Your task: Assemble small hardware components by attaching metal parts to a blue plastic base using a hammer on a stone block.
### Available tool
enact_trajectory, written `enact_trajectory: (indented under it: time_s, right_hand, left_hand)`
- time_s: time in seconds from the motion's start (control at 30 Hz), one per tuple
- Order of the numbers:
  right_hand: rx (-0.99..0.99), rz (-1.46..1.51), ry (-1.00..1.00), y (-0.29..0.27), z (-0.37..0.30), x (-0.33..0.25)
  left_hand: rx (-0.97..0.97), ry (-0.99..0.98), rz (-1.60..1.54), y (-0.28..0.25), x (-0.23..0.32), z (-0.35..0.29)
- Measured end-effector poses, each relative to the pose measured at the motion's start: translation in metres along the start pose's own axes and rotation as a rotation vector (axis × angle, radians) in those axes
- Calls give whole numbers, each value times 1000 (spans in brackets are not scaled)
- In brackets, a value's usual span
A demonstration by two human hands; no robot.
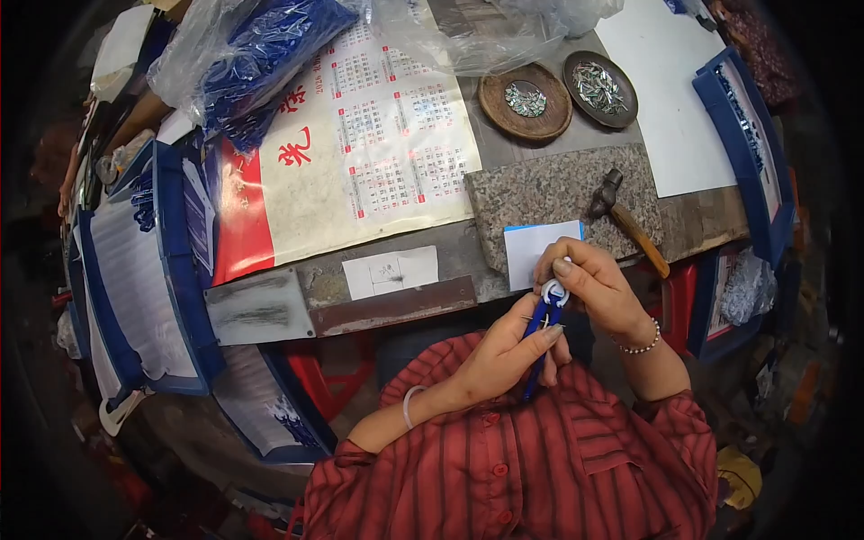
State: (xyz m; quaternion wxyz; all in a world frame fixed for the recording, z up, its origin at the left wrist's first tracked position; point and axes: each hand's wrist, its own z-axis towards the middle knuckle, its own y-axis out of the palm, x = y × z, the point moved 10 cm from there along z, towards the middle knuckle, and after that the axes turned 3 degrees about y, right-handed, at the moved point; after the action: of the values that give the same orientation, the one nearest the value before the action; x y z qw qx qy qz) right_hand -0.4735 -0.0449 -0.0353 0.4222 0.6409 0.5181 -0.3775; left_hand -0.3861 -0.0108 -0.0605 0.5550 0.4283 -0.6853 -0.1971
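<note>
Both of my hands work close together in front of my body, at the table's near edge. My left hand (513, 355) is closed round a slim blue plastic piece (542, 317), whose narrow end points down past the fingers. At its upper end sits a white ring-shaped part (553, 292), which my right hand (596, 286) pinches between thumb and fingers. A thin metal pin seems to show near the left fingertips, too small to make out fully. Behind the right hand lies a white paper pad (529, 255) with a blue edge, partly on the granite slab (531, 193).
A hammer (621, 209) rests on the slab, its wooden handle jutting past the near edge. Beyond are two round dishes (492, 115) (631, 112) of small metal pins. A calendar sheet (315, 211) covers the left. Blue trays (184, 297) (769, 211) flank both sides; plastic bags (261, 67) lie behind.
</note>
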Motion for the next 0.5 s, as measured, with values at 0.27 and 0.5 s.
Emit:
enact_trajectory:
  time_s: [0.27,0.5]
  right_hand:
    - [-24,38,21,6,0,3]
    - [-6,103,116,15,-6,12]
  left_hand:
    - [26,10,2,-4,1,-1]
    - [30,99,85,-3,11,-3]
